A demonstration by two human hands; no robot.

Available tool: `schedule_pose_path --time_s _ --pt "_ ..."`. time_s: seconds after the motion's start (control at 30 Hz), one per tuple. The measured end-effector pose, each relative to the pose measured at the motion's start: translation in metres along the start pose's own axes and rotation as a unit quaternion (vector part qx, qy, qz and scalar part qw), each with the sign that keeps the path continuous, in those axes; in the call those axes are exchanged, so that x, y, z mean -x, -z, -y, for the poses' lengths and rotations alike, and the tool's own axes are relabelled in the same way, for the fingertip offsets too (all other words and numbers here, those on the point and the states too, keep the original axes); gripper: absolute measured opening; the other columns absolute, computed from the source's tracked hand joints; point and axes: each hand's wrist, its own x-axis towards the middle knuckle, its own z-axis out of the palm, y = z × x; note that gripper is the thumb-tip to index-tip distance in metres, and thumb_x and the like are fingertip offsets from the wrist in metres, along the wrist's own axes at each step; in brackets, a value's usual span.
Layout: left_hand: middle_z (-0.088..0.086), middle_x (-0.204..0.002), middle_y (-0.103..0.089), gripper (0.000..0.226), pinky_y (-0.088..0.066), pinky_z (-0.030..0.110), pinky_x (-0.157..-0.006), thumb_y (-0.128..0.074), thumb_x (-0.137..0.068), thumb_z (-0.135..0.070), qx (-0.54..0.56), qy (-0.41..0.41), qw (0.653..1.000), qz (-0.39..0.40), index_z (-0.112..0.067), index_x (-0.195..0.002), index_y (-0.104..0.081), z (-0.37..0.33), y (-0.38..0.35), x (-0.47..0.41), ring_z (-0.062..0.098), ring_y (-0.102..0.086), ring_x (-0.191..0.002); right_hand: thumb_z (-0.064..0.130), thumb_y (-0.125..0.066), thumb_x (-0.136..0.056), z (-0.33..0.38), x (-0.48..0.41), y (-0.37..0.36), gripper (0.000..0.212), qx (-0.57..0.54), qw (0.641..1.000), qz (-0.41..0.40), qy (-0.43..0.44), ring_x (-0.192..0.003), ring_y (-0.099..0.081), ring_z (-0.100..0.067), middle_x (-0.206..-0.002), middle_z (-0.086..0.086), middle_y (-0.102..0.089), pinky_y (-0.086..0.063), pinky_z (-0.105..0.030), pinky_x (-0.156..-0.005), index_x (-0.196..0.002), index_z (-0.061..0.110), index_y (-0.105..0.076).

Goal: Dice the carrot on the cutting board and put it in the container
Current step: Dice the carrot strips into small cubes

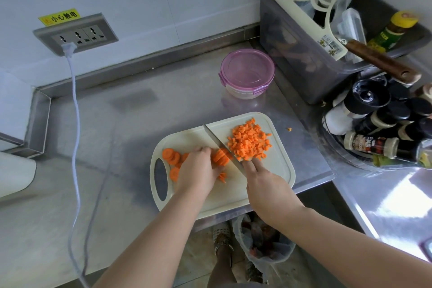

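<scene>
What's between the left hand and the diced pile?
Head view: between left hand and diced pile lie stacked carrot slices and the knife blade.

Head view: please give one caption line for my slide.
Left hand holds carrot slices, right hand grips the knife beside the diced pile on the cutting board; container lidded.

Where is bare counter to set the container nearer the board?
Widest: counter between white cable and the left edge of the cutting board. Narrower: strip between board and container. Crowded: right side, spice bottles and grey bin; on the board, left hand holds carrot slices, right hand grips knife beside dice pile.
</scene>
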Motion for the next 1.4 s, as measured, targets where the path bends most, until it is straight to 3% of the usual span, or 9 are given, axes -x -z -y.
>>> schedule_pose_path --time_s 0.1,0.23,0.4,0.47,0.6,0.97,1.23,1.4 --pt "0.004 -0.116 -0.057 0.031 -0.042 0.029 -0.072 -0.061 -0.088 -0.034 -0.027 0.0 1.0 -0.004 -0.012 -0.11 -0.059 -0.003 -0.001 0.0 0.024 -0.06 -0.101 -0.001 -0.045 -0.086 0.004 0.0 -0.001 0.051 0.021 1.0 0.01 0.004 -0.065 -0.049 -0.023 -0.125 -0.003 -0.037 -0.048 -0.033 -0.058 -0.134 0.013 -0.033" --pt "0.004 -0.113 -0.057 0.024 -0.036 0.026 -0.066 -0.059 -0.089 -0.03 -0.048 0.005 0.999 -0.015 -0.011 -0.105 -0.058 -0.004 -0.002 -0.001 0.024 -0.061 -0.098 -0.001 -0.046 -0.086 0.008 0.0 -0.003 0.051 0.041 0.999 0.02 -0.001 -0.052 -0.031 -0.016 -0.126 -0.004 -0.036 -0.025 -0.023 -0.043 -0.133 0.013 -0.032" --pt "0.005 -0.112 -0.056 0.021 -0.04 0.028 -0.069 -0.059 -0.09 -0.028 -0.061 -0.007 0.998 -0.017 -0.011 -0.102 -0.057 -0.005 -0.002 -0.001 0.024 -0.061 -0.098 -0.001 -0.046 -0.084 0.008 -0.002 -0.008 0.052 0.058 0.998 0.032 0.007 -0.072 -0.05 -0.022 -0.126 -0.005 -0.036 -0.019 -0.024 -0.042 -0.132 0.013 -0.034" --pt "0.005 -0.113 -0.056 0.02 -0.043 0.03 -0.071 -0.058 -0.09 -0.027 -0.067 -0.01 0.998 -0.014 -0.012 -0.103 -0.057 -0.006 -0.001 0.0 0.025 -0.061 -0.099 -0.001 -0.046 -0.085 0.01 -0.001 -0.006 0.052 0.063 0.998 0.031 0.004 -0.063 -0.043 -0.018 -0.126 -0.005 -0.037 -0.018 -0.023 -0.042 -0.134 0.012 -0.033" --pt "0.005 -0.111 -0.057 0.019 -0.042 0.031 -0.071 -0.056 -0.09 -0.024 -0.062 -0.008 0.998 -0.007 -0.011 -0.104 -0.058 -0.009 0.0 -0.001 0.025 -0.06 -0.099 -0.003 -0.046 -0.087 0.015 0.001 0.002 0.05 0.061 0.997 0.045 -0.024 -0.049 -0.027 -0.012 -0.118 -0.005 -0.043 -0.02 -0.023 -0.041 -0.133 0.008 -0.029" --pt "0.004 -0.108 -0.061 0.012 -0.042 0.03 -0.069 -0.056 -0.09 -0.018 -0.067 0.003 0.998 -0.021 -0.014 -0.101 -0.059 -0.007 -0.005 -0.005 0.025 -0.061 -0.097 -0.006 -0.043 -0.09 0.02 -0.006 0.005 0.054 0.05 0.994 0.088 -0.041 -0.058 -0.038 -0.017 -0.113 -0.008 -0.048 -0.029 -0.025 -0.044 -0.138 0.007 -0.022" --pt "0.003 -0.107 -0.061 0.014 -0.04 0.028 -0.066 -0.058 -0.089 -0.02 -0.046 -0.006 0.999 -0.029 -0.014 -0.102 -0.059 -0.006 -0.006 -0.004 0.024 -0.061 -0.097 -0.004 -0.045 -0.089 0.014 -0.014 0.001 0.065 0.0 0.993 0.104 -0.052 -0.074 -0.051 -0.021 -0.112 -0.006 -0.05 -0.05 -0.032 -0.065 -0.144 0.012 -0.015" --pt "0.0 -0.104 -0.06 0.021 -0.045 0.03 -0.069 -0.064 -0.087 -0.03 -0.008 -0.006 1.0 -0.028 -0.017 -0.103 -0.064 -0.001 -0.008 -0.005 0.021 -0.06 -0.09 0.009 -0.03 -0.098 0.003 -0.015 0.011 0.029 -0.081 0.994 0.058 -0.053 -0.081 -0.045 -0.021 -0.104 -0.01 -0.051 -0.044 -0.034 -0.073 -0.127 0.007 -0.035"
